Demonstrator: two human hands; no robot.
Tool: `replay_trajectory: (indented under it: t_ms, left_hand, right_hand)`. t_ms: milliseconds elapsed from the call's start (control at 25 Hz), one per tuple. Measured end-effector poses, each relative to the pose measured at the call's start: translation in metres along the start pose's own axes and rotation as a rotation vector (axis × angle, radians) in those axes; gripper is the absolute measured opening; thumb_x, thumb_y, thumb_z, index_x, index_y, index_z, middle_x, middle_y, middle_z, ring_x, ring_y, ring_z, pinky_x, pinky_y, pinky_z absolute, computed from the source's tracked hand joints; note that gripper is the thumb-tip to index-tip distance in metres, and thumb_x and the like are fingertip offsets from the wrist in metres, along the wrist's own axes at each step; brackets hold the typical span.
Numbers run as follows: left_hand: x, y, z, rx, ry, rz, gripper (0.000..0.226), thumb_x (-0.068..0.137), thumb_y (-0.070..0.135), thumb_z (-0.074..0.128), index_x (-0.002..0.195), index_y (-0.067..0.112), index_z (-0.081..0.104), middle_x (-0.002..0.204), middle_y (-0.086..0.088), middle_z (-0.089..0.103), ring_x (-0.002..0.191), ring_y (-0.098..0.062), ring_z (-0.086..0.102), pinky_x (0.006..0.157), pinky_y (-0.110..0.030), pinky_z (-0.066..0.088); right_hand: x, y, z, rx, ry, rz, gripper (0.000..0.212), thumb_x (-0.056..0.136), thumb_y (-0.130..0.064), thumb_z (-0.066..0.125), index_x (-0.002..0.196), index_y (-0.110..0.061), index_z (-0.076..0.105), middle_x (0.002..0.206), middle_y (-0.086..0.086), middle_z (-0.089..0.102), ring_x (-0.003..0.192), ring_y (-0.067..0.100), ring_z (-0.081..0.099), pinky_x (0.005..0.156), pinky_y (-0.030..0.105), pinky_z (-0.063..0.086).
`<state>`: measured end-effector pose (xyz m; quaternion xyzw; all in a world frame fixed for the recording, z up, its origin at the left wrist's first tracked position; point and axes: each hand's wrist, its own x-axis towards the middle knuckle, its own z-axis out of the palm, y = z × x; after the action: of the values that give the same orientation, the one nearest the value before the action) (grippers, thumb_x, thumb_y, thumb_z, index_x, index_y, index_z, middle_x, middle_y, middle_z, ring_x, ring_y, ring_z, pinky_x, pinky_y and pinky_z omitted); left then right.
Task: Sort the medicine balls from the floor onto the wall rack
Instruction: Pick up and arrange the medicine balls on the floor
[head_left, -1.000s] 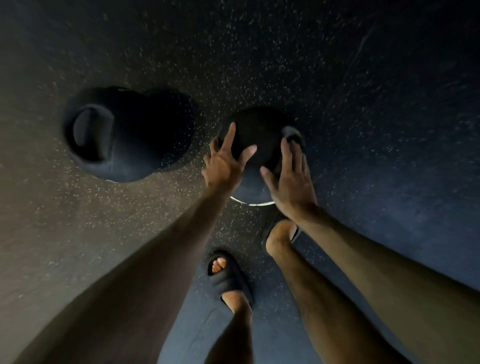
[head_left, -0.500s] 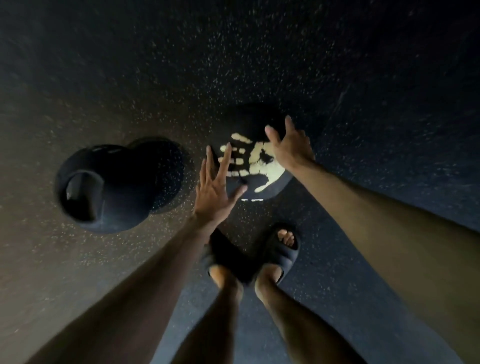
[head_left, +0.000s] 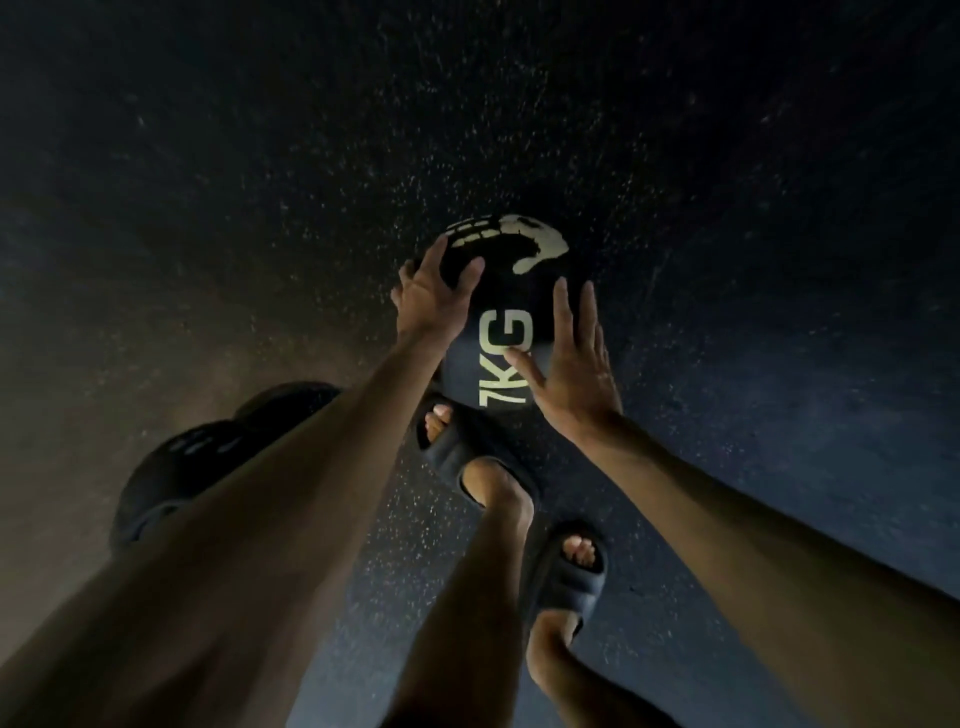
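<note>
Pressing the ball (head_left: 506, 291) between open left hand (head_left: 434, 296) and flat right hand (head_left: 574, 374); slide palms lower before lifting

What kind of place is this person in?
Probably a gym: a black medicine ball marked 7KG, dark speckled rubber-like flooring, and a second dark ball on the floor at lower left.
</note>
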<state>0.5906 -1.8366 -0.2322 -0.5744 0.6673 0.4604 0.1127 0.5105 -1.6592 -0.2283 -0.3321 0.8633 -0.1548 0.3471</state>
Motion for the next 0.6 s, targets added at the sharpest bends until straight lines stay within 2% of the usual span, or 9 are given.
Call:
replay_trajectory:
  t_ms: [120,280,360,440,520,600]
  left_hand:
    - [0.021,0.016,-0.014,0.048,-0.006,0.111,0.069,0.099,0.059,0.041,0.158,0.031,0.020,0.163,-0.014,0.020,0.149,-0.039,0.019,0.116,-0.057,0.030]
    - [-0.005,-0.008,-0.019,0.156,-0.081,0.368,0.089,0.089,0.077,0.032,0.159,0.035,-0.003,0.168,-0.010,-0.004,0.153,-0.036,0.009,0.116,-0.057,0.025]
    - [-0.004,-0.011,-0.023,0.167,-0.077,0.382,0.096,0.083,0.085,0.028,0.158,0.038,-0.009,0.168,-0.012,0.002,0.152,-0.036,0.012,0.114,-0.058,0.029]
    - [0.016,0.000,-0.030,0.171,-0.033,0.357,0.092,0.085,0.079,0.037,0.156,0.045,-0.010,0.165,-0.015,0.015,0.150,-0.035,0.019,0.111,-0.062,0.037]
    - [0.044,0.024,-0.038,0.252,-0.008,0.367,0.093,0.085,0.075,0.046,0.153,0.052,-0.013,0.160,-0.013,0.027,0.144,-0.034,0.030,0.106,-0.064,0.040]
    - [0.069,0.049,-0.044,0.299,-0.007,0.369,0.095,0.083,0.077,0.050,0.152,0.054,-0.011,0.155,-0.010,0.034,0.138,-0.033,0.038,0.104,-0.062,0.042]
  right_hand:
    - [0.052,-0.029,-0.017,0.019,-0.009,0.088,0.095,0.090,-0.075,0.038,0.160,-0.028,-0.006,0.167,0.014,-0.007,0.155,0.032,0.001,0.122,0.054,0.020]
    - [0.131,-0.066,-0.044,0.122,-0.057,0.256,0.083,0.096,-0.068,0.035,0.161,-0.027,0.003,0.168,0.012,0.001,0.154,0.032,0.009,0.119,0.053,0.023]
    - [0.174,-0.082,-0.063,0.164,-0.044,0.338,0.074,0.101,-0.061,0.035,0.160,-0.022,0.013,0.166,0.014,0.016,0.150,0.032,0.022,0.117,0.048,0.027]
    - [0.208,-0.088,-0.081,0.181,-0.033,0.372,0.065,0.104,-0.053,0.034,0.158,-0.017,0.022,0.159,0.016,0.032,0.145,0.033,0.033,0.114,0.042,0.030]
    - [0.228,-0.082,-0.092,0.193,-0.014,0.346,0.061,0.106,-0.048,0.033,0.158,-0.016,0.025,0.157,0.015,0.037,0.143,0.033,0.036,0.114,0.040,0.031]
    - [0.231,-0.076,-0.096,0.221,0.012,0.311,0.061,0.106,-0.050,0.032,0.159,-0.021,0.023,0.157,0.015,0.035,0.143,0.034,0.037,0.113,0.044,0.032]
